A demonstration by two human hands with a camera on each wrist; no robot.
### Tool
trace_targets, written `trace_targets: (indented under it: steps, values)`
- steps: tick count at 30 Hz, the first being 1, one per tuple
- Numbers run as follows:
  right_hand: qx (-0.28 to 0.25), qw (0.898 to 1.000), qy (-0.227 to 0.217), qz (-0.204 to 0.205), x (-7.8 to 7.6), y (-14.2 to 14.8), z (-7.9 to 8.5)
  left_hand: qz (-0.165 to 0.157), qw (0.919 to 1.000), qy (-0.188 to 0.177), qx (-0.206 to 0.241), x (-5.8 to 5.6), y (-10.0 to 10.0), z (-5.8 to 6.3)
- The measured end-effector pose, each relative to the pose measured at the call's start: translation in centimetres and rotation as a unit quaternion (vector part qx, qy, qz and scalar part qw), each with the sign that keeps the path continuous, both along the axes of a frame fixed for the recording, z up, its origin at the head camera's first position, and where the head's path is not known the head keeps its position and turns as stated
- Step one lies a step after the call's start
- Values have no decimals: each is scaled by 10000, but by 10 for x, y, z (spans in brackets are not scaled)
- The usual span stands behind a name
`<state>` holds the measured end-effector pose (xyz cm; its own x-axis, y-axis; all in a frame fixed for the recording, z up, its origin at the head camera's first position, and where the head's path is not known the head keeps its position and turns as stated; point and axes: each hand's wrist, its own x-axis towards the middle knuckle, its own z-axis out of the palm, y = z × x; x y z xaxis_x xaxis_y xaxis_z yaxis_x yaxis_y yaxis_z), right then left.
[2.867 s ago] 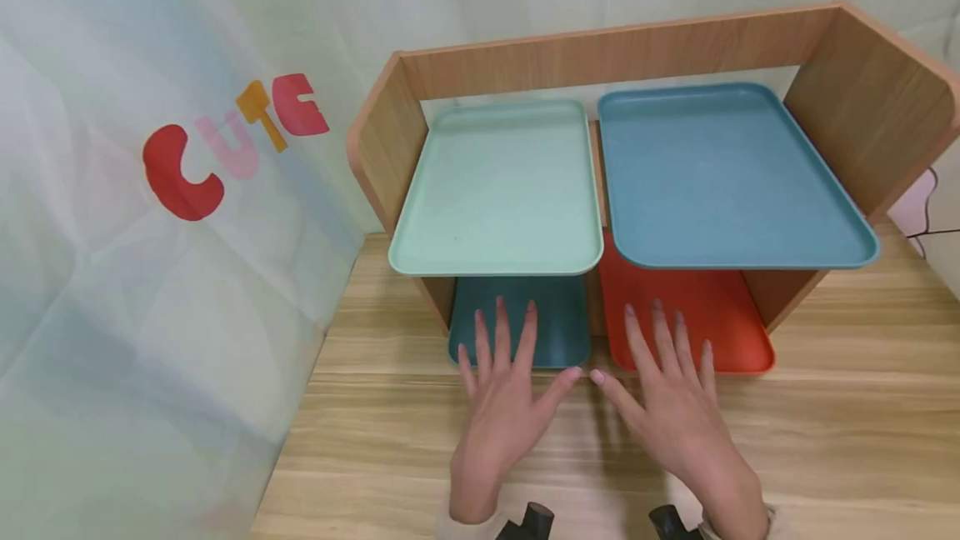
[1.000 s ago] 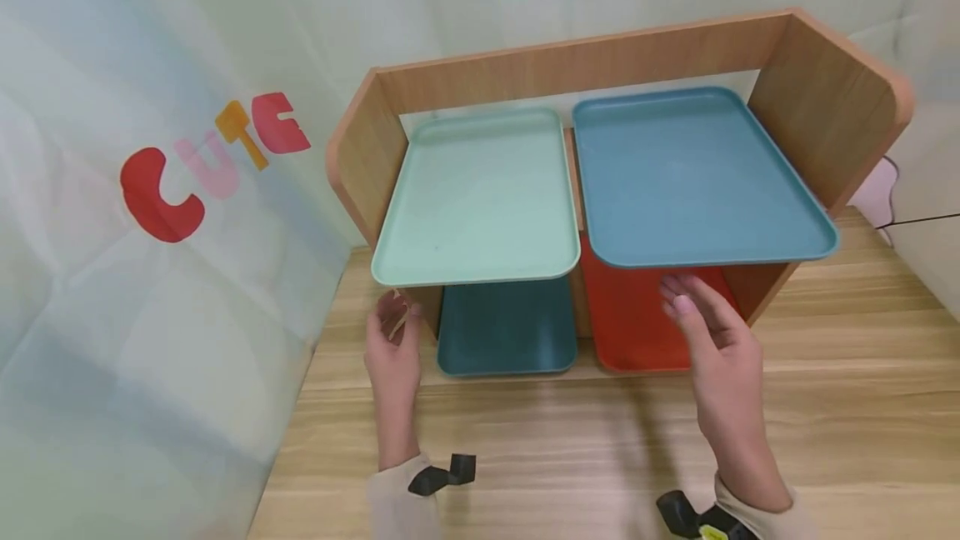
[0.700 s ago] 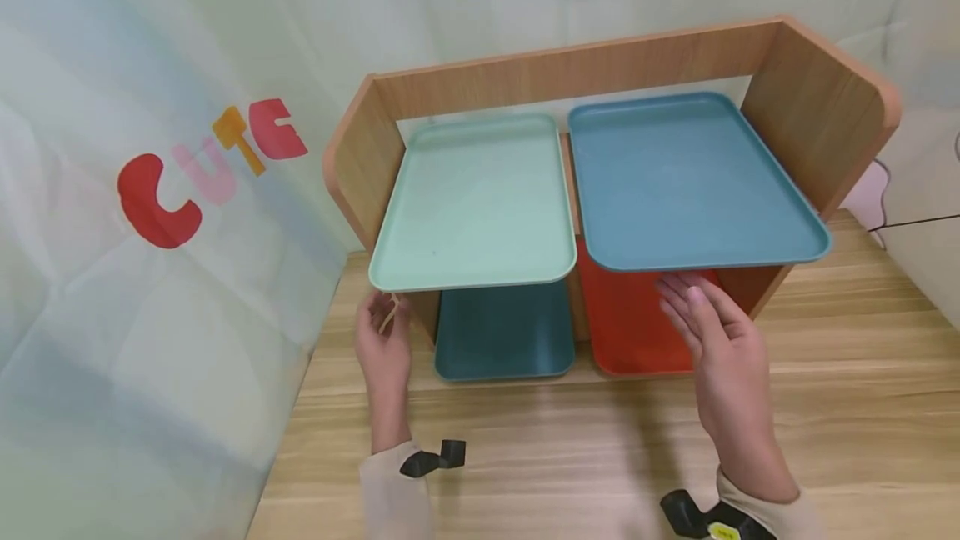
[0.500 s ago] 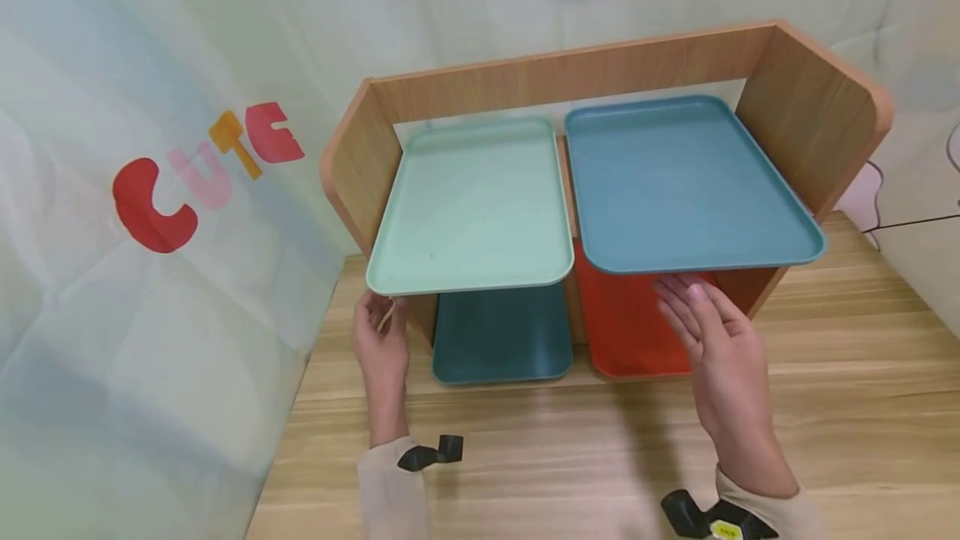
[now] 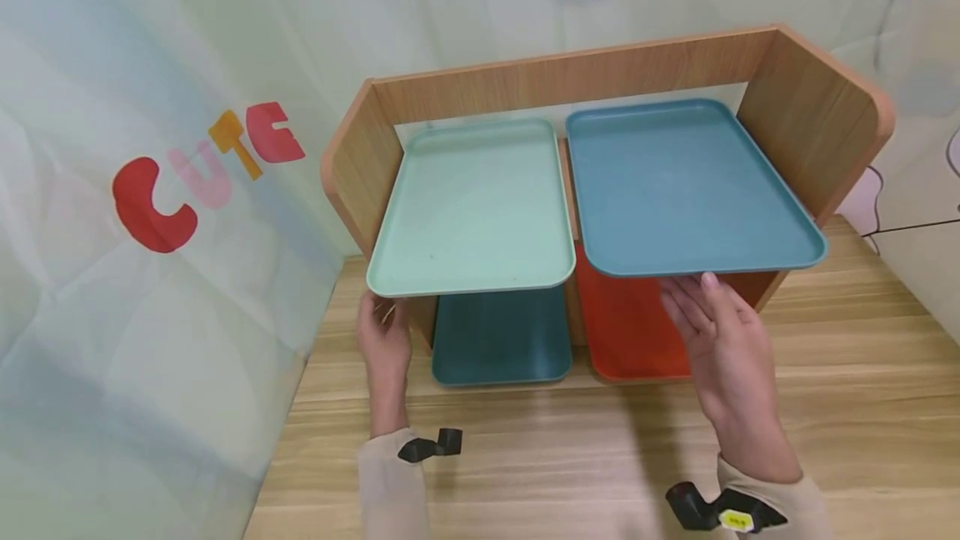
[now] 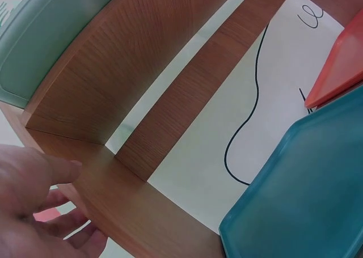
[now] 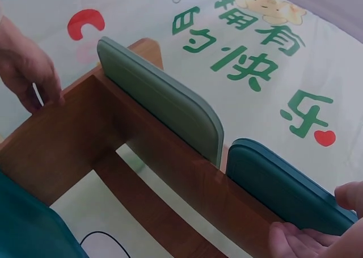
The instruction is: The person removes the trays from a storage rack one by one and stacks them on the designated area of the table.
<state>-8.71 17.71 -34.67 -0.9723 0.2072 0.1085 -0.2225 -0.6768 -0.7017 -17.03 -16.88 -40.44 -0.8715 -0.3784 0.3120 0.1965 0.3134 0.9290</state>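
Observation:
A wooden two-tier rack (image 5: 600,69) stands before me. A mint tray (image 5: 472,207) and a blue tray (image 5: 697,190) lie side by side on its upper level, their front ends jutting out. My left hand (image 5: 384,348) grips the rack's left side panel (image 6: 142,212), thumb on the inner face and fingers around the outer side. Under the blue tray's front edge, my right hand (image 5: 731,365) has its fingers reaching beneath, with the thumb (image 7: 349,198) right at the rim; the fingertips (image 7: 289,238) touch the underside.
Below, a dark teal tray (image 5: 502,340) sits on the left and a red tray (image 5: 630,332) on the right. The rack rests on a wood-grain table (image 5: 540,457). A printed cloth (image 5: 225,357) hangs at the left and behind.
Both hands, earlier spread flat before the lower trays, have moved apart: the left to the side panel, the right under the blue tray. Lately the right thumb has risen to that tray's rim.

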Motion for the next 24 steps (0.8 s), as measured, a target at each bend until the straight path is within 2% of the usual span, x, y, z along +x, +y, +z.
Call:
trace_targets:
  steps: [9,18,24]
  values:
    - [-885,9958,223,-23,-5,3,5,-115,9999,-43,-95,-3,-2,1]
    - [-1310,9912,180,88,-9,4,6,-66,9996,-1,-275,-4,-7,-2]
    - [-1574,9873,205,-2,-11,3,6,34,9992,73,-391,-4,-9,-3]
